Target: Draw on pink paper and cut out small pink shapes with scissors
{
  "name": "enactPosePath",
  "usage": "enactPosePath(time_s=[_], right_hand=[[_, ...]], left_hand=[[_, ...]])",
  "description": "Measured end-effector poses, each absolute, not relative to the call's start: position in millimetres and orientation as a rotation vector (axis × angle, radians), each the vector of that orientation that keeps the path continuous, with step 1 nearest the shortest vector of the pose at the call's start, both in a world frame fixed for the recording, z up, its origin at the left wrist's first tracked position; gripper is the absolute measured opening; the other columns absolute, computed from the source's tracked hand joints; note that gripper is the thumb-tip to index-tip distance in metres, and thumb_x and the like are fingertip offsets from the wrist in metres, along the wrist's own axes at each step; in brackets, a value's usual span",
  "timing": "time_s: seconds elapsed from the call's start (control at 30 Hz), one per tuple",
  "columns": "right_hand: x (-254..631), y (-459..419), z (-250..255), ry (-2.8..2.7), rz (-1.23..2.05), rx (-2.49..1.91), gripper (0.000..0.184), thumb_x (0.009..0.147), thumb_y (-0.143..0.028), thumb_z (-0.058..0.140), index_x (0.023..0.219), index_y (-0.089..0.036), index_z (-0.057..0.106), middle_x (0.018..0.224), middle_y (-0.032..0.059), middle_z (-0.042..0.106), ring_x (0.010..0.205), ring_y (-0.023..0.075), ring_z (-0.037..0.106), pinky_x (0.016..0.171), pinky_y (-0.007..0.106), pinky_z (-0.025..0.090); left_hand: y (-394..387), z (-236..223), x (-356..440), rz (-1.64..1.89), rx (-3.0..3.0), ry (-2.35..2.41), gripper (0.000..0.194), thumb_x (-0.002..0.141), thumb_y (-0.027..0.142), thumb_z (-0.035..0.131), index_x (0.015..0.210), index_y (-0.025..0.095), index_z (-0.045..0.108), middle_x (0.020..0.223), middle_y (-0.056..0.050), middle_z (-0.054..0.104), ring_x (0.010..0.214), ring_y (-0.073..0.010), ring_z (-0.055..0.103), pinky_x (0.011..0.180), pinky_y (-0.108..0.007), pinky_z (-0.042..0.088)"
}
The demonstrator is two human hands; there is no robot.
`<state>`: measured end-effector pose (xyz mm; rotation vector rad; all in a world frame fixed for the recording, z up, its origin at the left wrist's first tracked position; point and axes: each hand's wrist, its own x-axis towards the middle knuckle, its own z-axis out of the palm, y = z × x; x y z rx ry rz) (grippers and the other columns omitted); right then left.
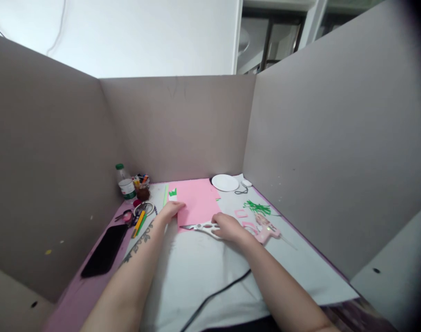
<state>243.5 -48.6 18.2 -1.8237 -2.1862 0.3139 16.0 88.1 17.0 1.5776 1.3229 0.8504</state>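
My right hand point(229, 228) is closed round the white handles of a pair of scissors point(201, 227). Their blades point left across the near edge of a pink sheet of paper point(198, 203); whether they are parted I cannot tell. At the sheet's left edge my left hand point(172, 211) grips the paper, thumb and fingers lying towards it. Just beyond that hand shows a small white piece with a green, jagged cut-out point(173, 192). Small pink paper cut-outs point(241, 213) lie to the right of the scissors.
A pink glue gun point(268, 232) and green strips point(257, 207) lie at right, a white plate point(225, 182) at the back. On the left are a black phone point(104, 250), markers point(139, 224), a tape roll point(144, 209) and a bottle point(126, 184). A black cable point(217, 293) crosses the front.
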Motion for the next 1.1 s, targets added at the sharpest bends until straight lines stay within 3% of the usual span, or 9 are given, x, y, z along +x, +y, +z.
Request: enactPosePath(time_s=[0.2, 0.33, 0.43, 0.63, 0.73, 0.87, 1.0, 1.03, 1.1], right_hand=[[251, -53, 26, -2.181, 0.435, -1.705, 0.026, 0.071, -0.020, 0.061, 0.096, -0.017, 0.061, 0.099, 0.0072, 0.062, 0.085, 0.0180, 0.057, 0.069, 0.023, 0.036], [257, -56, 32, -2.189, 0.468, -1.726, 0.029, 0.066, -0.010, 0.060, 0.094, -0.017, 0.062, 0.099, 0.0074, 0.062, 0.086, 0.0186, 0.056, 0.071, 0.024, 0.037], [258, -56, 33, -2.252, 0.518, -1.681, 0.032, 0.065, -0.009, 0.059, 0.095, -0.016, 0.064, 0.099, 0.0078, 0.062, 0.086, 0.0195, 0.056, 0.071, 0.024, 0.038], [253, -51, 25, -2.374, 0.738, -1.490, 0.034, 0.059, -0.007, 0.061, 0.091, -0.016, 0.068, 0.092, 0.0054, 0.065, 0.082, 0.0180, 0.058, 0.069, 0.023, 0.041], [255, -49, 21, -2.273, 0.883, -1.493, 0.029, 0.062, -0.011, 0.059, 0.089, -0.016, 0.067, 0.088, 0.0032, 0.065, 0.074, 0.0152, 0.059, 0.065, 0.022, 0.042], [253, -44, 19, -2.047, 0.528, -1.534, 0.029, 0.067, -0.014, 0.058, 0.096, -0.018, 0.062, 0.100, 0.0056, 0.060, 0.093, 0.0190, 0.054, 0.081, 0.028, 0.042], [237, -39, 14, -2.109, 0.287, -1.445, 0.068, 0.060, -0.025, 0.072, 0.124, -0.022, 0.049, 0.129, 0.0104, 0.044, 0.123, 0.0262, 0.034, 0.100, 0.039, 0.030], [232, -38, 12, -2.160, 0.261, -1.402, 0.070, 0.060, -0.025, 0.072, 0.126, -0.022, 0.048, 0.133, 0.0107, 0.042, 0.126, 0.0268, 0.031, 0.102, 0.040, 0.028], [224, -34, 10, -2.206, 0.172, -1.348, 0.053, 0.067, -0.018, 0.066, 0.119, -0.022, 0.055, 0.132, 0.0097, 0.045, 0.126, 0.0250, 0.032, 0.103, 0.040, 0.024]], left_hand=[[77, 32, -13, 1.280, 1.600, 1.401, 0.038, 0.064, 0.020, 0.060, 0.100, 0.011, 0.069, 0.098, -0.010, 0.069, 0.079, -0.0164, 0.060, 0.067, -0.024, 0.045], [65, 43, -23, 1.503, 1.451, 1.269, 0.050, 0.063, 0.025, 0.065, 0.112, 0.013, 0.065, 0.087, -0.006, 0.068, 0.063, -0.0114, 0.055, 0.059, -0.022, 0.044], [56, 39, -18, 1.592, 1.148, 0.988, 0.060, 0.057, 0.025, 0.071, 0.115, 0.012, 0.063, 0.091, -0.007, 0.067, 0.061, -0.0087, 0.055, 0.059, -0.021, 0.045], [38, 10, -6, 1.269, 1.075, 1.268, 0.047, 0.052, 0.000, 0.062, 0.098, 0.008, 0.069, 0.078, -0.007, 0.068, 0.048, -0.0070, 0.052, 0.045, -0.018, 0.039], [34, 6, -4, 1.214, 1.083, 1.276, 0.044, 0.054, -0.003, 0.058, 0.095, 0.008, 0.069, 0.075, -0.007, 0.067, 0.049, -0.0081, 0.054, 0.045, -0.018, 0.040], [34, 13, -2, 1.224, 0.989, 1.215, 0.049, 0.061, -0.004, 0.056, 0.107, 0.008, 0.063, 0.076, -0.006, 0.066, 0.053, -0.0080, 0.057, 0.051, -0.018, 0.045], [35, 16, -2, 1.173, 0.893, 1.181, 0.048, 0.065, -0.002, 0.055, 0.112, 0.009, 0.059, 0.079, -0.007, 0.066, 0.062, -0.0115, 0.062, 0.061, -0.023, 0.051], [36, 16, -2, 1.160, 0.900, 1.184, 0.047, 0.065, -0.002, 0.056, 0.111, 0.010, 0.060, 0.079, -0.007, 0.066, 0.064, -0.0125, 0.063, 0.063, -0.024, 0.052], [37, 15, -3, 1.138, 0.912, 1.188, 0.045, 0.065, 0.000, 0.059, 0.108, 0.010, 0.062, 0.081, -0.008, 0.067, 0.069, -0.0148, 0.065, 0.067, -0.026, 0.053]])
